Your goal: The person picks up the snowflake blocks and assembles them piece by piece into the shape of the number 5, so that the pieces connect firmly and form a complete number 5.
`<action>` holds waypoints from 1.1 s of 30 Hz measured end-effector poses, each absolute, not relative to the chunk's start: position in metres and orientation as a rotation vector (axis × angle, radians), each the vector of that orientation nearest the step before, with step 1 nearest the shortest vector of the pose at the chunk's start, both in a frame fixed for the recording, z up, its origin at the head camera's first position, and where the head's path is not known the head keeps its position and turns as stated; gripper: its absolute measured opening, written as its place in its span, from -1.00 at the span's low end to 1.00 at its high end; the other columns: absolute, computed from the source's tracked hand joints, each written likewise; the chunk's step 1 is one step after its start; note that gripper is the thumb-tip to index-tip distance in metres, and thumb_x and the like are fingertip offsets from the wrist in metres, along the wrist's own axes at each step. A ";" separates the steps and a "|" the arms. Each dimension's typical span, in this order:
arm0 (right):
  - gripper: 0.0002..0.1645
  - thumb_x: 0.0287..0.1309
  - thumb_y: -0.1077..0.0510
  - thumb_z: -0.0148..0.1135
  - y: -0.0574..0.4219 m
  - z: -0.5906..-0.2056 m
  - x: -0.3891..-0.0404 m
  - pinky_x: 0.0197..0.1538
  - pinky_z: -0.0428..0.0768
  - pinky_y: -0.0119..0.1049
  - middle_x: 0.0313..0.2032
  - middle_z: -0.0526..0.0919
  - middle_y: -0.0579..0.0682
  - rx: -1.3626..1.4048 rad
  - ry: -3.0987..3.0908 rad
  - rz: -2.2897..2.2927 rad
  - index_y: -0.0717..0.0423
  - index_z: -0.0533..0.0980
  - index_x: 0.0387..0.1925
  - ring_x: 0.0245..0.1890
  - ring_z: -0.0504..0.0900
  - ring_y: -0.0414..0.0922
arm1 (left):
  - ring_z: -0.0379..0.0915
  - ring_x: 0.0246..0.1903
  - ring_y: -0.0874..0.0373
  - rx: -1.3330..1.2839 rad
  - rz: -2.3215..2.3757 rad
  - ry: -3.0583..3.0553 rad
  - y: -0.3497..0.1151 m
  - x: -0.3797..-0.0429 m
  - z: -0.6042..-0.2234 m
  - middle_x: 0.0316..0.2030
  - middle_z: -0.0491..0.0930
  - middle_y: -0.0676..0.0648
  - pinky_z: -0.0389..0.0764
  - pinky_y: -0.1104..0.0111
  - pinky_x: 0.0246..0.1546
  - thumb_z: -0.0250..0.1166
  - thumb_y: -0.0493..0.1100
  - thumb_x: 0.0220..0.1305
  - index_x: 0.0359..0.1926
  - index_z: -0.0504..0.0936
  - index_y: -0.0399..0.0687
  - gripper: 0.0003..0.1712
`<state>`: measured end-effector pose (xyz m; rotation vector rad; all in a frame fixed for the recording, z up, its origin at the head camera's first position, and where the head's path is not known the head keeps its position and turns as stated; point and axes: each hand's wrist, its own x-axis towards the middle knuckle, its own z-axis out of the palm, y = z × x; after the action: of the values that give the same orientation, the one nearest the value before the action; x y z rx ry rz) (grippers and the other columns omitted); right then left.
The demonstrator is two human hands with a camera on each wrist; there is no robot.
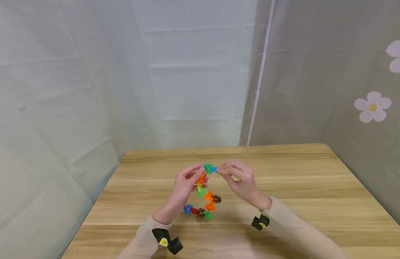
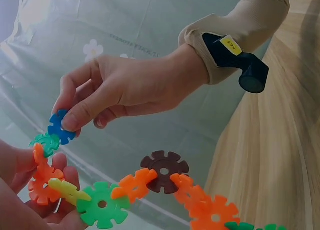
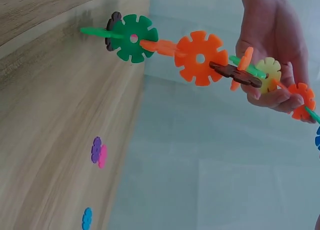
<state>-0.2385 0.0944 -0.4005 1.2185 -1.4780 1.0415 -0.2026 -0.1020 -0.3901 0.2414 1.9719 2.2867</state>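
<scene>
A chain of interlocking notched plastic discs (image 1: 208, 196) hangs between the hands, in green, orange, yellow, brown, red and blue. Near its upper end the left hand (image 1: 187, 181) holds the chain, its thumb at the green and orange discs. Thumb and fingers of the right hand (image 1: 240, 180) pinch a blue disc (image 2: 61, 128), which meets the teal-green disc (image 2: 46, 143) at its edge. A brown disc (image 2: 165, 171) sits between orange ones farther along. The chain's lower end, with another blue disc (image 1: 188, 209), reaches down by the tabletop.
The wooden table (image 1: 300, 187) stands against pale cloth curtains (image 1: 193, 82), with a flower print (image 1: 372, 107) at right. In the right wrist view, purple (image 3: 96, 150), pink (image 3: 102, 156) and blue (image 3: 87, 218) discs show against the table. Both wrists wear black camera mounts.
</scene>
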 end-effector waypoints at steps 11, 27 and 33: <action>-0.79 0.24 0.28 0.23 0.091 -0.398 -0.235 -0.27 0.68 -0.29 -0.50 0.68 0.11 1.191 -1.430 0.973 0.28 0.67 -0.48 -0.47 0.66 -0.02 | 0.59 -0.40 0.24 0.246 2.277 1.978 -0.100 -0.202 -0.388 -0.42 0.67 0.04 0.69 0.37 -0.18 0.17 -0.18 0.38 0.09 0.54 -0.42 -0.60; -0.76 0.23 0.29 0.23 0.092 -0.391 -0.230 -0.41 0.63 -0.36 -0.54 0.66 0.09 1.117 -1.447 0.970 0.25 0.64 -0.55 -0.53 0.65 -0.03 | 0.55 -0.44 0.25 0.378 2.241 2.046 -0.093 -0.198 -0.379 -0.46 0.62 0.05 0.68 0.41 -0.22 0.12 -0.15 0.42 0.00 0.58 -0.42 -0.63; -0.76 0.24 0.29 0.22 0.094 -0.388 -0.232 -0.42 0.63 -0.40 -0.53 0.68 0.08 1.127 -1.464 0.963 0.24 0.65 -0.54 -0.52 0.67 -0.04 | 0.53 -0.46 0.23 0.377 2.247 2.088 -0.090 -0.197 -0.379 -0.48 0.62 0.07 0.66 0.44 -0.27 0.14 -0.17 0.41 -0.02 0.61 -0.40 -0.65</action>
<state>-0.2320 0.0943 -0.3885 1.1267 -1.4636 0.9626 -0.1972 -0.0898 -0.3792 0.3768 2.0883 2.2471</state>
